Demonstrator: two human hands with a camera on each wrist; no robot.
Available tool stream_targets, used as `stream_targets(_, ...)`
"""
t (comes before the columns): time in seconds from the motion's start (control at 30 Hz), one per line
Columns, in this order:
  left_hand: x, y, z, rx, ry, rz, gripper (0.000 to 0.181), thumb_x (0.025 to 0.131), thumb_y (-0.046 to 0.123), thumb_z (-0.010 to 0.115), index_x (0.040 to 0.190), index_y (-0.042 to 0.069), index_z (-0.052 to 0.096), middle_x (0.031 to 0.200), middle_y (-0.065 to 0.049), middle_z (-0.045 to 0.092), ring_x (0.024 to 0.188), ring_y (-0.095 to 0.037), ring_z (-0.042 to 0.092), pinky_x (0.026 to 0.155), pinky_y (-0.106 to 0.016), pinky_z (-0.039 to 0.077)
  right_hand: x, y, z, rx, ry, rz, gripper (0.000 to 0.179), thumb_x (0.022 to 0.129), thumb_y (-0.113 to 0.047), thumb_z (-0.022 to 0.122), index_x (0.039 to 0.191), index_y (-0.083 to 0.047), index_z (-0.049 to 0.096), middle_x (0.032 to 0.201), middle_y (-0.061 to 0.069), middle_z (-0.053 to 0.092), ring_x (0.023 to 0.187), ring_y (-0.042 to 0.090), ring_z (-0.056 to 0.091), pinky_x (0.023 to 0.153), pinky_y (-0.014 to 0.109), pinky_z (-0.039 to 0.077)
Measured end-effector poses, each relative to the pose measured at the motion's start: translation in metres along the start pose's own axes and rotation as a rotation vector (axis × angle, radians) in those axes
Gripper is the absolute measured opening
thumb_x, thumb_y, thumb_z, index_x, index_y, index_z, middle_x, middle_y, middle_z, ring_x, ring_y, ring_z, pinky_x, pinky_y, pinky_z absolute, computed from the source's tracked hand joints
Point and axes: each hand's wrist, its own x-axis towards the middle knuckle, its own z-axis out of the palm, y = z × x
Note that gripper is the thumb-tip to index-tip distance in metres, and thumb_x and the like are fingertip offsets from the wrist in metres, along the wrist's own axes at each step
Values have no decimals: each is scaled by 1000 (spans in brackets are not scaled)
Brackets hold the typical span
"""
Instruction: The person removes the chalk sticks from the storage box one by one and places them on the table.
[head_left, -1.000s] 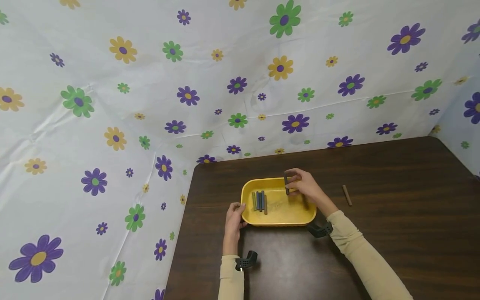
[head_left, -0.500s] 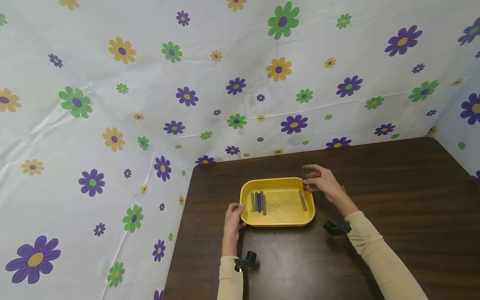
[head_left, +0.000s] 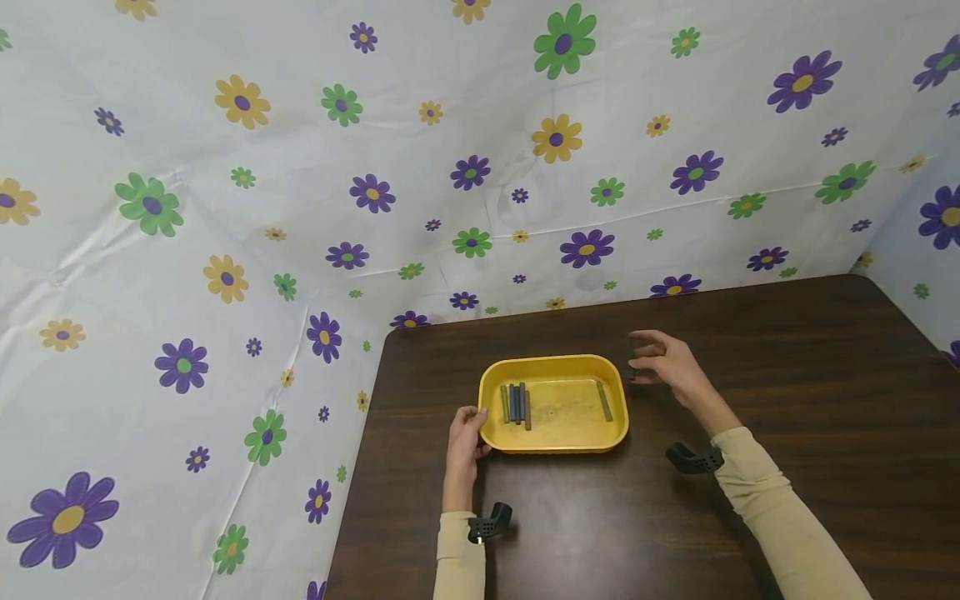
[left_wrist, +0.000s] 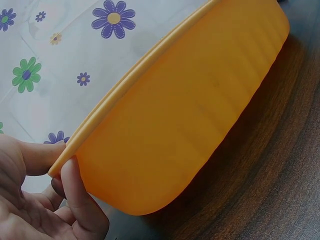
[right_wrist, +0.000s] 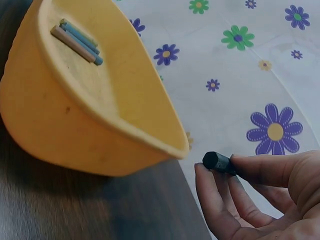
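A yellow plastic tray (head_left: 562, 437) sits on the table. At its left end my left hand (head_left: 461, 446) pinches the rim, thumb on top and fingers beneath, as the left wrist view shows. My right hand (head_left: 667, 362) is in the air just past the tray's right end. Between its thumb and fingertips it pinches a dark crayon (right_wrist: 217, 162) with a six-sided end. Inside the tray several crayons (head_left: 517, 404), olive, dark blue and brown, lie side by side at the left. A single olive crayon (head_left: 604, 402) lies near the right wall.
The dark wooden table (head_left: 787, 400) extends well to the right of the tray. Behind it and along the left hangs a white sheet (head_left: 420, 167) printed with flowers. Each wrist wears a black band mount (head_left: 491, 522).
My right hand has moved right, out over the tray's end, carrying the dark crayon. The olive crayon at the tray's right has come into view. My left hand stays on the rim.
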Motion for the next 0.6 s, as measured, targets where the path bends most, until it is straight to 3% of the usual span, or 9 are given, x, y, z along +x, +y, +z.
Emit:
stream_targets(0.17,16,-19,-2,-9,9,8,30,106,24,60,123,0,53,105,-19,62,76,-19,57,57,-26,47,-3,5,-8,-17,16,9,60,100,3,62,154,7,36,140,42,44,109,41,65,82,46,59)
stream_targets(0.6,17,-23,-1,-21,23,28,31,103,27,63,120,1,54,99,-11,61,73,-16,57,56,-25,47,-10,24,-34,-47,31,7,59,102,3,60,154,10,34,139,45,43,100,27,70,81,44,60)
